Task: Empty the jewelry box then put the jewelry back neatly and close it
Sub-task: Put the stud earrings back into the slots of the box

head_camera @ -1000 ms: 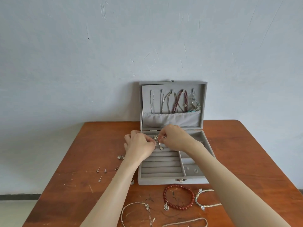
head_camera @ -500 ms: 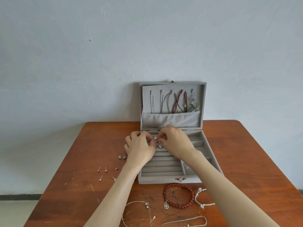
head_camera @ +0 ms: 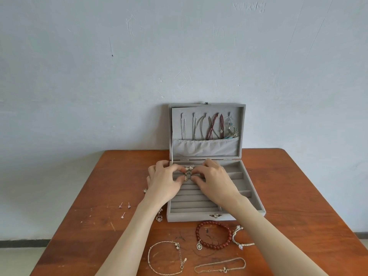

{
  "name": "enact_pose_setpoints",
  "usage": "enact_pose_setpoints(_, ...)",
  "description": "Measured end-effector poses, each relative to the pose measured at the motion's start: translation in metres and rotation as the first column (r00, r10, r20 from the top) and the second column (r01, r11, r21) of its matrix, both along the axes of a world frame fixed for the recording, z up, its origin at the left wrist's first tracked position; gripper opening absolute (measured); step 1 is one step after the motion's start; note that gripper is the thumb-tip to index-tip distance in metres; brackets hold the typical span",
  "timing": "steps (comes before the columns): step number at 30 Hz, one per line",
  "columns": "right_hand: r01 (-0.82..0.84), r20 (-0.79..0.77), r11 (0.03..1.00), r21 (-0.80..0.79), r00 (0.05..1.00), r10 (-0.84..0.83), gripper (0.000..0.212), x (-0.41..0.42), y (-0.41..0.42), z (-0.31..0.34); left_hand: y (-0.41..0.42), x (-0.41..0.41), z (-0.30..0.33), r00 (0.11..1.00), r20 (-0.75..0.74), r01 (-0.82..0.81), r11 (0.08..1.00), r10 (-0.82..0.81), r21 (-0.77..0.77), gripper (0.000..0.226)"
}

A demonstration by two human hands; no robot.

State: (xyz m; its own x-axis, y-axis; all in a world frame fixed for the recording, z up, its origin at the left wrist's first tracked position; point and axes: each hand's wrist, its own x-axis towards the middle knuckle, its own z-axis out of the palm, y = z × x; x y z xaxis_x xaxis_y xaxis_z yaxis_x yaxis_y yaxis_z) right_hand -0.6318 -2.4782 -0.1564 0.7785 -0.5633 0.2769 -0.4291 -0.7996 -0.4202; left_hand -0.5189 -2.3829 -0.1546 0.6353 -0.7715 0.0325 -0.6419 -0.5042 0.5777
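A grey velvet jewelry box [head_camera: 189, 217] stands open on the wooden table [head_camera: 288, 186], its lid upright against the wall. Necklaces [head_camera: 207, 127] hang inside the lid above a fabric pocket. Both hands are over the ring rolls at the back of the tray. My left hand [head_camera: 165, 181] and my right hand [head_camera: 214, 180] each pinch a small silver earring [head_camera: 189, 172] of a pair between thumb and forefinger, side by side on the rolls.
On the table in front of the box lie a red bead bracelet [head_camera: 214, 235], a silver bangle [head_camera: 242, 239] and two thin chains [head_camera: 165, 257]. Three small stud earrings [head_camera: 124, 209] and further small pieces [head_camera: 159, 216] lie left of the box.
Both hands lowered the earring pair from just above the tray onto the back ring rolls. The view came a little closer to the box.
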Motion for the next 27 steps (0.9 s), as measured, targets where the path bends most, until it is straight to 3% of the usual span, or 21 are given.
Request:
enact_pose_setpoints(10,-0.149,0.115,0.989,-0.023,0.982,0.151,0.022,0.013,0.029,0.019,0.051,0.031,0.012,0.985,0.006,0.17,0.972,-0.172,-0.163,0.021)
enact_pose_setpoints(14,-0.199,0.08,0.979,-0.046,0.976,0.203,0.019,0.029,0.043,0.02,0.069,0.05,0.005,0.998,0.007,0.07,0.984,-0.069,-0.164,0.022)
enact_pose_setpoints(19,-0.18,-0.113,0.968,-0.176,0.98,0.162,0.024,0.047,0.056,0.007,0.079,0.065,-0.007,1.0,-0.011,-0.009,0.987,0.007,-0.159,0.022)
enact_pose_setpoints(23,-0.145,-0.103,0.952,-0.268,0.987,0.122,0.007,0.06,0.066,-0.001,0.08,0.07,-0.01,0.999,-0.021,0.021,0.99,-0.024,-0.14,0.02)
enact_pose_setpoints(27,-0.151,-0.071,0.954,-0.257,0.988,0.137,0.008,0.067,0.07,-0.005,0.079,0.068,-0.014,0.998,-0.017,0.051,0.991,-0.054,-0.121,0.015)
